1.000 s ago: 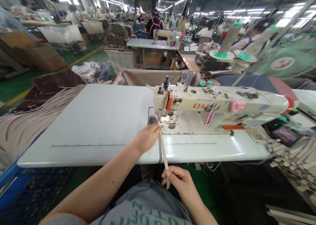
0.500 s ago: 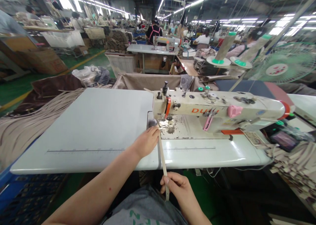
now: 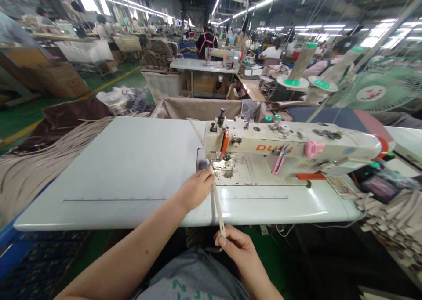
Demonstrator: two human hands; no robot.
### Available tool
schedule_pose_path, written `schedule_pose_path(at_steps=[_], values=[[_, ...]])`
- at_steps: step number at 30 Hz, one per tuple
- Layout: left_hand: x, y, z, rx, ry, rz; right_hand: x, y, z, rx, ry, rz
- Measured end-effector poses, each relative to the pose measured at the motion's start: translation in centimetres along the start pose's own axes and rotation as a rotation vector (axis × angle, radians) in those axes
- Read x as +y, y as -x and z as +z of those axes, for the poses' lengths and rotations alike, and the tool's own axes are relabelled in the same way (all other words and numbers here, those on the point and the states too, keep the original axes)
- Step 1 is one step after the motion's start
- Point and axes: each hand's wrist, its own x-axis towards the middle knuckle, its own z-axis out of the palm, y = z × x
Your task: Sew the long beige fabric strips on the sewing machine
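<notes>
1. Fingers (image 3: 208, 175) of the left hand (image 3: 194, 192) are close together and press down at the strip (image 3: 217, 203), just near of the machine head. I cannot tell if they also pinch it, because the thumb is hidden.

2. Right hand (image 3: 238, 243), beyond the near edge of the table, pinches the same strip between thumb and index finger; the other fingers are curled and partly covered.

3. Strip, narrow and beige, runs quite straight from this pinch over the table edge, under the left fingers, to the shiny plate (image 3: 221, 165) of the sewing machine (image 3: 296, 137). A small hole shows just above the right thumb. On the far side of the head, a narrow band (image 3: 195, 130) slants to the far left; probably it is the same strip.

4. Step in hand, in my judgement, is guiding the strip through the machine. The next move calls for light, even tension from the right hand, and left fingertips that steer but stay clear of the needle.

5. Farther out, many loose strips (image 3: 56, 155) hang at the left of the white table (image 3: 125, 159), and stacked pieces (image 3: 392, 223) lie at the right.
</notes>
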Motion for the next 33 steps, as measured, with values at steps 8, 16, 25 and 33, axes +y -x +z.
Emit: schedule_pose_path(at_steps=[8,16,25,33], values=[[-0.1,0.1,0.2,0.005,0.034,-0.026,-2.1,-0.2,1.0,0.064,0.141,0.043],[-0.1,0.3,0.7,0.048,0.029,-0.057,-2.6,-2.9,1.4,0.150,0.080,0.057],[0.0,0.0,0.2,0.008,-0.042,-0.004,-3.0,-2.4,1.6,0.132,0.442,0.094],[-0.1,0.1,0.7,-0.003,-0.045,-0.001,-4.5,-0.4,1.2,0.192,1.041,-0.035]])
